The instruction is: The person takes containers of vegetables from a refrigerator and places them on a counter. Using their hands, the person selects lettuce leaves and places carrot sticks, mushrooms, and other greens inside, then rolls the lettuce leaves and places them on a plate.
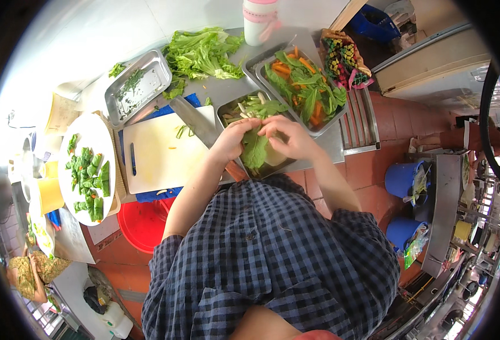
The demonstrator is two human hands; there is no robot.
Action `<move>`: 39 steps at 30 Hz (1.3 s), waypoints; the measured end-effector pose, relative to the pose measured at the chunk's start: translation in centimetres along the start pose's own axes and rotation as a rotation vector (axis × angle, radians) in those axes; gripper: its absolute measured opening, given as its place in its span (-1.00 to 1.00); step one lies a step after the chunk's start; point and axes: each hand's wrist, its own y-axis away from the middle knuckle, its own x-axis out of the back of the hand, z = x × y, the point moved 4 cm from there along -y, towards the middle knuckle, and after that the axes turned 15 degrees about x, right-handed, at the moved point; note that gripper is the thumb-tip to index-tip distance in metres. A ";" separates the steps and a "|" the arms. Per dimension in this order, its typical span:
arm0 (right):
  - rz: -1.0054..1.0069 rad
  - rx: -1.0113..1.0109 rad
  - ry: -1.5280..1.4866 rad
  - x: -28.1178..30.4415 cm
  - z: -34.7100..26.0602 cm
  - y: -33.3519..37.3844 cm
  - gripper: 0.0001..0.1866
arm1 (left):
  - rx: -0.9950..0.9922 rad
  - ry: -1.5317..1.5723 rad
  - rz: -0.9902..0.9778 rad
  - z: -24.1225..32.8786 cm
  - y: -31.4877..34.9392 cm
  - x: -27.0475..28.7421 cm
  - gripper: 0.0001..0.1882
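Both hands are close together over a metal tray [223, 109] that holds leaves and pale cut vegetable pieces. My left hand [233, 139] pinches the top of a green leaf [254, 152], which hangs down over the tray. My right hand [291, 137] has its fingertips closed at the same leaf's upper edge. What lies between the fingertips is partly hidden. A cleaver [194, 122] rests across the right side of the white cutting board [159, 153], its wooden handle [236, 171] beneath my left wrist. Green strips [183, 131] lie on the board.
A larger tray [340, 116] of leaves and carrot sticks stands to the right. At the left sits a white plate [66, 192] of green rolls. Lettuce [202, 54], a nearly bare tray [107, 102] and a white tumbler [257, 31] are behind. A red basin [139, 226] stands below.
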 end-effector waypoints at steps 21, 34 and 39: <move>0.253 -0.440 0.658 6.4 2.4 2.8 -0.67 | -0.332 -0.257 0.075 0.1 1.7 -0.4 -0.93; 0.437 -0.316 -0.302 -1.7 2.2 0.9 -0.90 | -0.405 -0.563 0.259 -2.1 1.6 -0.8 -0.82; 0.249 -0.397 -0.360 -2.2 2.5 0.5 -0.88 | -0.358 -0.553 0.282 -2.6 2.4 -0.3 -0.86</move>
